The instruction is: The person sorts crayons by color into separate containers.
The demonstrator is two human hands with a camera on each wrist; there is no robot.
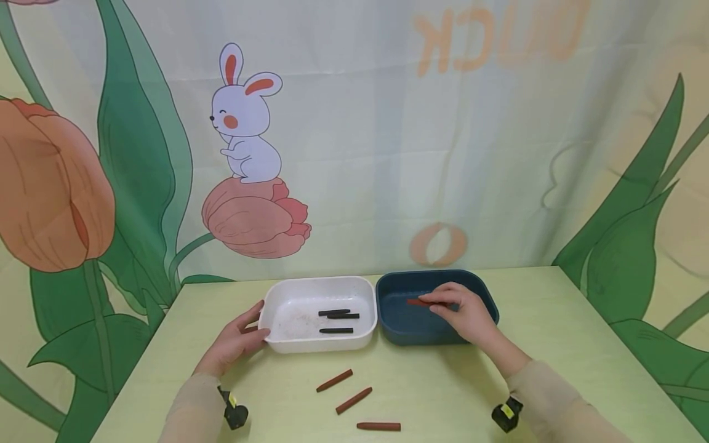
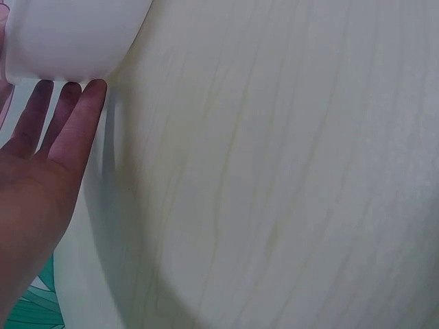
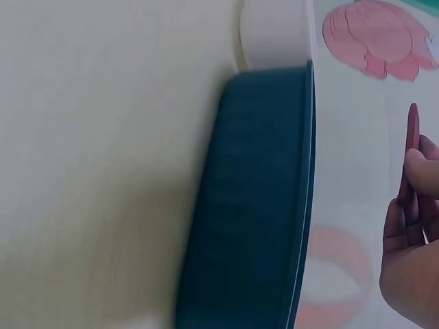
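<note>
My right hand (image 1: 464, 312) pinches a reddish-brown crayon (image 1: 416, 302) between thumb and fingers, over the dark blue box (image 1: 437, 337). In the right wrist view the held crayon (image 3: 412, 127) sticks up past the thumb, above the level of the box rim. My left hand (image 1: 235, 339) rests against the left end of the white box (image 1: 318, 346), its thumb at the near corner. Straight fingers (image 2: 81, 127) touch the outer wall in the left wrist view. Three black crayons (image 1: 336, 331) lie inside the white box.
Three reddish-brown crayons (image 1: 354, 400) lie apart on the pale wood-grain table (image 1: 443, 400), in front of the boxes. The two boxes stand side by side near the back edge. A printed curtain (image 1: 360, 154) hangs behind the table.
</note>
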